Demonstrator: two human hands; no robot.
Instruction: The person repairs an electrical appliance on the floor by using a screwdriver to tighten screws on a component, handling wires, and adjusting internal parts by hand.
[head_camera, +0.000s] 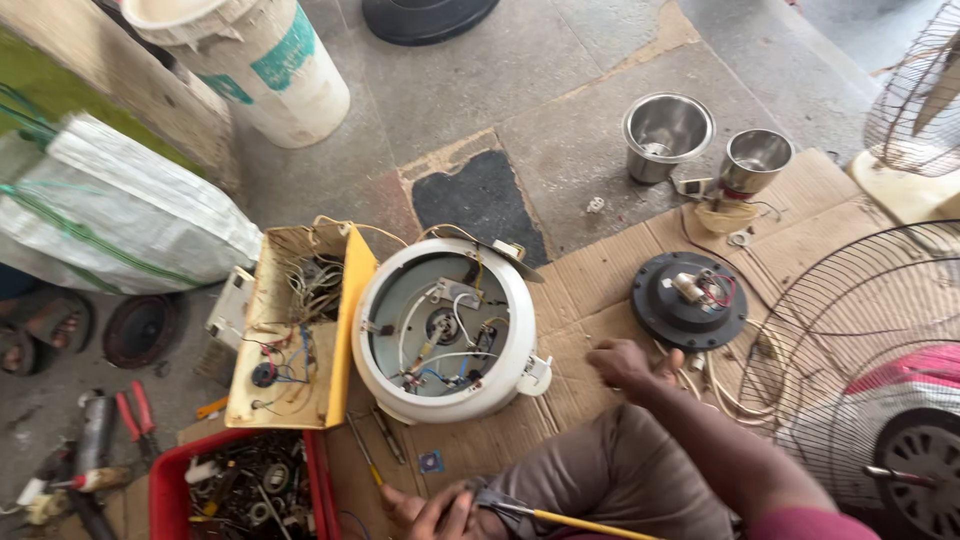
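Fingers of my left hand are curled together around a thin metal tool with a yellow shaft, pinching it low against my knee; the shaft runs off toward my right. My right hand rests on the corrugated cardboard with the fingers loosely bent and holding nothing, thumb lifted a little.

Just beyond my left fingers, and beside my right ones, sits the upturned round white appliance base, smooth moulded plastic with its grey inner plate bared and white, blue and yellow wires looping over a small central hub. Touching its far side from my right hand is an open yellow plastic housing, boxy and grimy, stuffed with tangled thin wires. Near my left fingers stands a red plastic crate of dark metal scrap, and two slim screwdrivers lie on the cardboard between crate and white base.

Past my right fingers lies a black ribbed disc with a small motor and red wires on top. Farther off stand two shiny steel cups, round and dented. A wire fan guard curves close by my right forearm. Red-handled pliers lie well apart on the rough concrete floor, beyond the crate.
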